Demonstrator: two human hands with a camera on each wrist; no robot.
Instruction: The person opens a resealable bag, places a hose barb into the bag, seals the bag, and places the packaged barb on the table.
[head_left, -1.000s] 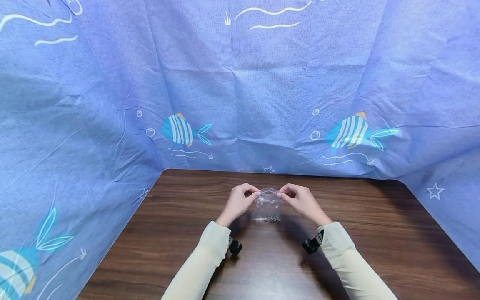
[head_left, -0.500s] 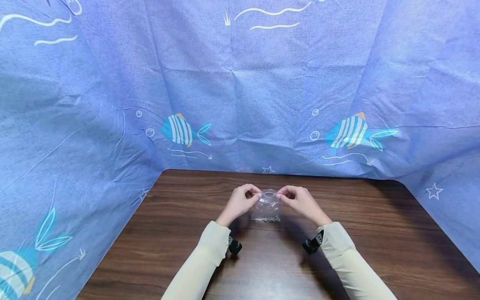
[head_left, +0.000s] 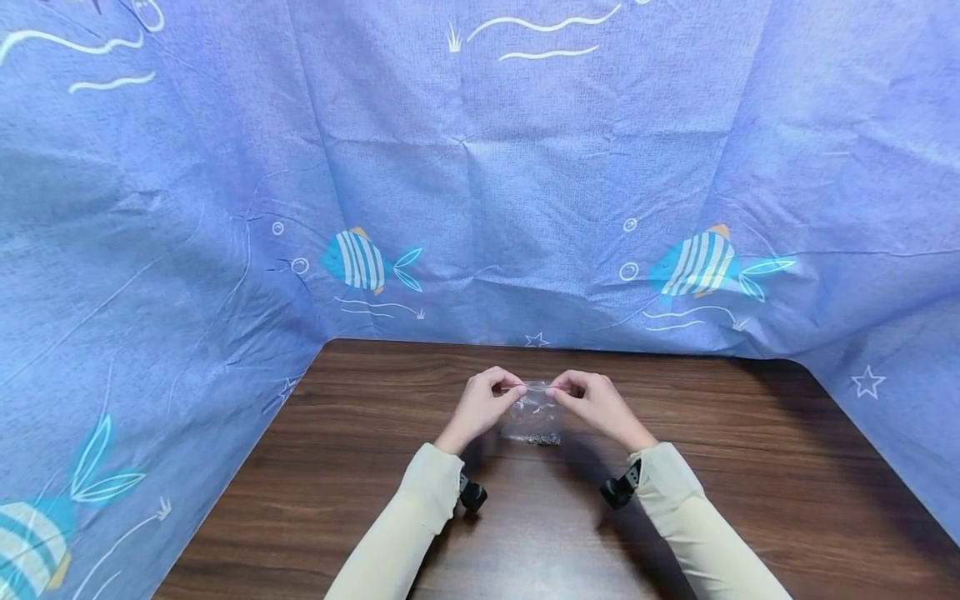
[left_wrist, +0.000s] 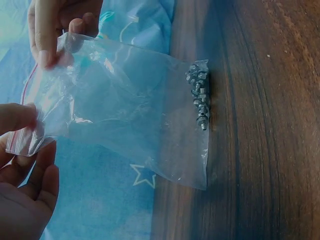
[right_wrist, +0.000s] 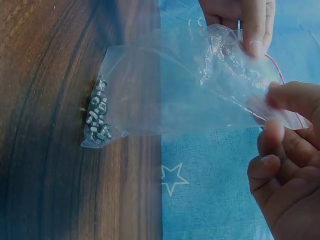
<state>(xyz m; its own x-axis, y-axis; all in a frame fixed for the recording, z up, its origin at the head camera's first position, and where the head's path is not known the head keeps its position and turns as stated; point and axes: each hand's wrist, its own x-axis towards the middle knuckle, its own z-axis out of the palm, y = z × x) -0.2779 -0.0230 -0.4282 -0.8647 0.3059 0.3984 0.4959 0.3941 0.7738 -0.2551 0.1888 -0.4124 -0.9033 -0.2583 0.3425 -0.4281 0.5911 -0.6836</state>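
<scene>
A clear zip-lock bag [head_left: 534, 417] with a red line along its top hangs upright between both hands. Small silvery metal pieces, like bolts or nuts [left_wrist: 200, 97], lie heaped in one bottom corner; the right wrist view shows the same metal pieces [right_wrist: 98, 112]. My left hand [head_left: 483, 400] pinches the bag's top edge near its left corner with thumb and fingers. At the right corner, my right hand [head_left: 597, 404] pinches the same edge. Between the two grips the mouth runs nearly straight, its sides close together. The bag's bottom is right at the tabletop.
A dark wood-grain table [head_left: 360, 467] lies beneath the hands. Blue cloth [head_left: 525, 167] printed with fish and stars hangs behind it and along both sides. A black wrist camera [head_left: 472, 495] sits on the left wrist, another black camera [head_left: 618, 492] on the right.
The bag's mouth, which bowed apart in a rounded gap, has flattened to a nearly straight line. My right hand has shifted slightly left, toward the left hand.
</scene>
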